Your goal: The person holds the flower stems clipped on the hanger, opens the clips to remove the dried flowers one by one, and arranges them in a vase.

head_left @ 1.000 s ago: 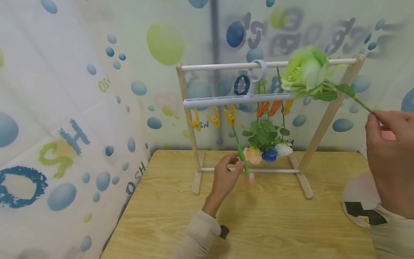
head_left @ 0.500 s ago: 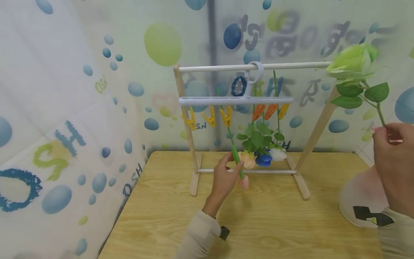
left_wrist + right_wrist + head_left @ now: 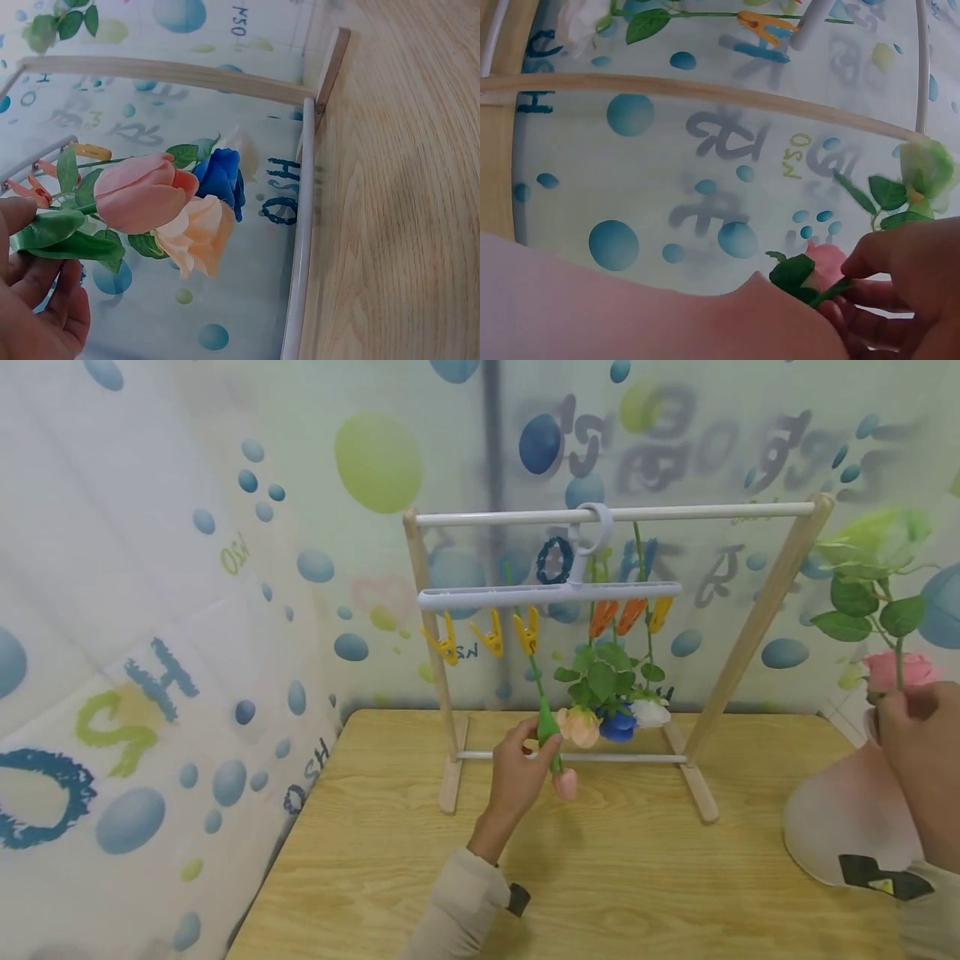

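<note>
Green rose [image 3: 873, 545], pinched by the right hand [image 3: 924, 752], has sunk, bringing it closer to the vase [image 3: 832, 818]; left hand [image 3: 517, 774] pinches the hanging tulip [image 3: 566, 784]

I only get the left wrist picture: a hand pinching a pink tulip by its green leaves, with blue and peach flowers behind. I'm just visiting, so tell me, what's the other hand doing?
Observer: In the head view, the right hand pinches the stem of a green rose, held upright near a pale vase.

Visitor: Neat! And where does the stem of my tulip lead, past the edge of my picture?

Observer: Up to a yellow clip hanging from the hanger; the clip seems to grip it.
</note>
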A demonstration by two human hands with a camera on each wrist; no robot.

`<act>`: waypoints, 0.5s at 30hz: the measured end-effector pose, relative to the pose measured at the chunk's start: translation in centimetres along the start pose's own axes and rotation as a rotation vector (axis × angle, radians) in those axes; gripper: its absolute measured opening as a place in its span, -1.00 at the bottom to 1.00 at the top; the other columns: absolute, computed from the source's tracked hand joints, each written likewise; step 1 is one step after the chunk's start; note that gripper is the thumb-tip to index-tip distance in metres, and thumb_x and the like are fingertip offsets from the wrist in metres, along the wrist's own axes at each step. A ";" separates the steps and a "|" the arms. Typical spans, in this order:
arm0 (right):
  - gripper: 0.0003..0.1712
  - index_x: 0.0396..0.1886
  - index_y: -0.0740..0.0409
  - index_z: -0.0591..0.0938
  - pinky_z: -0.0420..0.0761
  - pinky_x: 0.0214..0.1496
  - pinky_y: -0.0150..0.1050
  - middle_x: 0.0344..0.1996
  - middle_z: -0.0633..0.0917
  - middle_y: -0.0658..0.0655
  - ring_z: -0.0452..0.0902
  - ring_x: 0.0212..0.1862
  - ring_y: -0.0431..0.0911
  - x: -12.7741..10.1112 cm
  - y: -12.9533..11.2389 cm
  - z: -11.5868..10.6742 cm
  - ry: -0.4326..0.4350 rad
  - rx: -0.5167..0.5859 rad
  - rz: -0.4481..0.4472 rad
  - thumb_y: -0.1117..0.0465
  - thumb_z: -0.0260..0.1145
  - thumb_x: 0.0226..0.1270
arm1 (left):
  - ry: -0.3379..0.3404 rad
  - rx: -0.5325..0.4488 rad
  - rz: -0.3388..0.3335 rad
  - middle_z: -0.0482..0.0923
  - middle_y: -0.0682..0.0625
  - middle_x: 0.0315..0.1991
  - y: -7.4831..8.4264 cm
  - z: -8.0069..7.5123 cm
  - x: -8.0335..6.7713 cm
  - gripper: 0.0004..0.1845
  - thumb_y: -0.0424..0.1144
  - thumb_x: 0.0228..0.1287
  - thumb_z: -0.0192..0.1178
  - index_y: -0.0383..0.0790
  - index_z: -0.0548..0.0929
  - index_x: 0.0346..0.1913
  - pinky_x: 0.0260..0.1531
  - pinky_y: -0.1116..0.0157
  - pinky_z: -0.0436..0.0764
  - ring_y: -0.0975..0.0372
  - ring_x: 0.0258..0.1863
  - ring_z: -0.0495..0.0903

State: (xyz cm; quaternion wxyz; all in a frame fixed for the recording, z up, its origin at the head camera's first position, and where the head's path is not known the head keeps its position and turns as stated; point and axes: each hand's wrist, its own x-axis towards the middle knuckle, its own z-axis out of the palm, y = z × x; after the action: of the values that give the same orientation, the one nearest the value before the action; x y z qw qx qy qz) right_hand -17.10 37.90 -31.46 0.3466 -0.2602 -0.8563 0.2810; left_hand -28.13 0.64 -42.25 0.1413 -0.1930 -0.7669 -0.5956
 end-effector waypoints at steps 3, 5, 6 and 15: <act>-0.56 -0.11 0.58 0.54 0.21 -0.63 -0.52 -0.35 0.57 0.45 0.14 -0.62 -0.46 0.1 0.4 0.1 -0.031 -0.019 -0.020 0.21 0.00 0.40 | 0.005 -0.007 0.002 0.70 0.02 -0.24 -0.1 0.0 0.0 -0.76 -0.15 0.33 0.28 -0.15 0.69 -0.02 -0.09 -0.01 0.55 0.22 -0.19 0.60; -0.62 -0.22 0.57 0.53 0.23 -0.66 -0.46 -0.49 0.56 0.36 0.16 -0.65 -0.39 0.2 0.7 0.1 -0.053 -0.031 -0.038 0.24 0.01 0.38 | 0.013 -0.010 0.006 0.70 0.01 -0.26 0.0 -0.1 0.0 -0.78 -0.17 0.33 0.28 -0.17 0.69 -0.04 -0.10 -0.02 0.55 0.22 -0.22 0.60; -0.65 -0.27 0.56 0.52 0.23 -0.68 -0.44 -0.55 0.54 0.33 0.17 -0.67 -0.36 0.2 0.8 0.1 -0.059 -0.043 -0.050 0.25 0.02 0.36 | 0.017 -0.012 0.010 0.71 0.01 -0.27 0.0 -0.1 0.0 -0.78 -0.18 0.32 0.28 -0.17 0.69 -0.04 -0.11 -0.02 0.55 0.22 -0.23 0.60; -0.63 -0.37 0.66 0.49 0.23 -0.70 -0.32 -0.64 0.52 0.47 0.25 -0.68 -0.17 0.5 1.5 0.0 -0.125 -0.132 -0.156 0.29 0.11 0.29 | 0.044 0.003 0.028 0.73 -0.02 -0.32 0.1 -0.2 0.0 -0.81 -0.24 0.31 0.30 -0.22 0.70 -0.07 -0.18 0.09 0.58 0.25 -0.35 0.61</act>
State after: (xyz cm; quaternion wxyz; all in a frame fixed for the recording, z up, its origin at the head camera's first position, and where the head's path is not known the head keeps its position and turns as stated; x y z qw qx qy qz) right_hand -17.03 39.25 -32.19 0.2955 -0.1971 -0.9105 0.2116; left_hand -28.11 0.50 -42.15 0.1669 -0.1903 -0.7617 -0.5964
